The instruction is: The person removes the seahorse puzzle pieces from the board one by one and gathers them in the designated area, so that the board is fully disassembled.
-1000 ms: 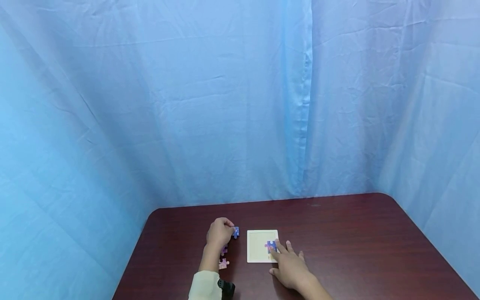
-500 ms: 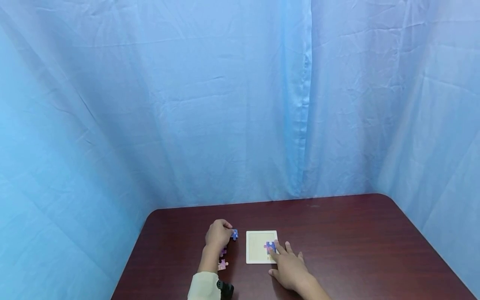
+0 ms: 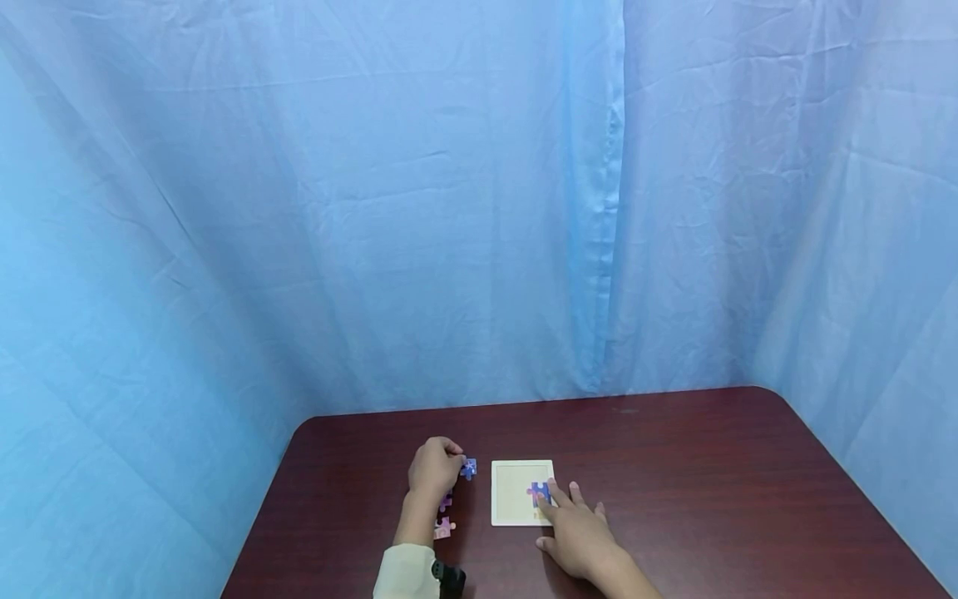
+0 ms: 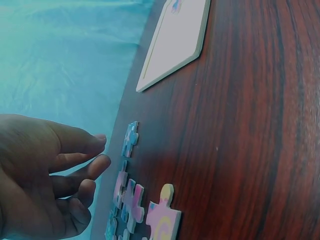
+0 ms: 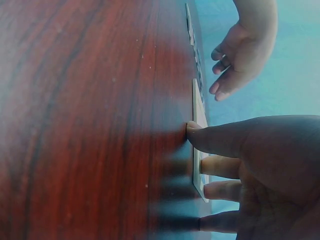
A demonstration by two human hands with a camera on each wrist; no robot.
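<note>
My left hand [image 3: 434,467] hovers beside a blue puzzle piece [image 3: 469,468] lying left of a cream square puzzle tray [image 3: 511,496]. In the left wrist view, its fingers are loosely bent, with a gap between them and that blue piece [image 4: 130,139]; they hold nothing. A purple piece [image 3: 446,502] and a pink one [image 3: 445,528] show below the hand, partly covered by the forearm. My right hand [image 3: 580,534] rests with spread fingers on the tray's right side. Its fingertips touch a blue-and-pink piece [image 3: 539,491] inside the frame and partly hide it.
The dark reddish wooden table [image 3: 674,482] has rounded far corners. Blue curtains [image 3: 449,208] hang behind it and on both sides. In the left wrist view, several more pieces [image 4: 132,202] lie near each other by the pink one. A black strap device [image 3: 451,576] sits at the left wrist.
More of the blue piece shows beside my left fingertips, and it looks slightly turned. My right hand stays put on the tray.
</note>
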